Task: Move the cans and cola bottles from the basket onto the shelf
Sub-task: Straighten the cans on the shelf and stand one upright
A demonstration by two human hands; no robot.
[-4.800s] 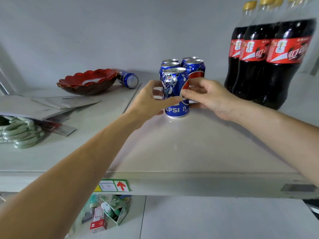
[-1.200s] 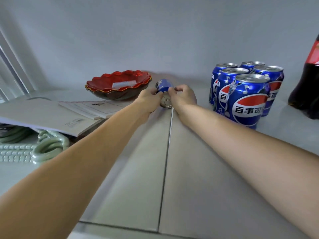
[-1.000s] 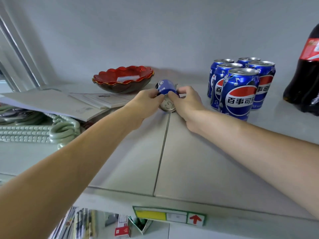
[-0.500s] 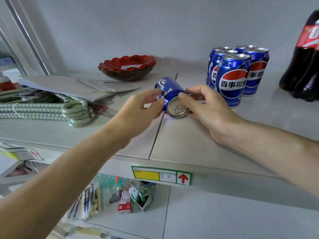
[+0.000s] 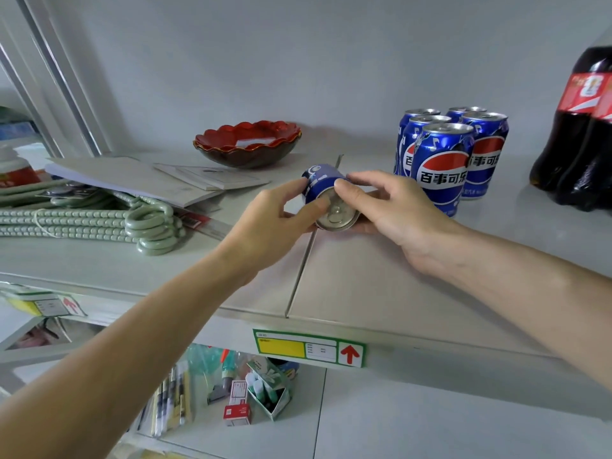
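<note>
A blue Pepsi can [image 5: 323, 185] lies on its side, its silver end facing me, just above the grey shelf [image 5: 364, 286]. My left hand [image 5: 275, 223] grips it from the left and my right hand [image 5: 390, 210] from the right, fingers curled round it. Several more blue Pepsi cans [image 5: 445, 164] stand upright in a cluster to the right. Dark cola bottles [image 5: 583, 140] with red labels stand at the far right, partly cut off. No basket is in view.
A red scalloped bowl [image 5: 248, 144] sits at the back of the shelf. Papers [image 5: 139, 177] and a bundle of pale green hooks [image 5: 99, 217] lie at the left. A lower shelf holds small boxes and pens [image 5: 238, 395].
Both hands took the lying can from beside the red bowl and drew it toward the shelf's front. The view has pulled back and dropped a little.
</note>
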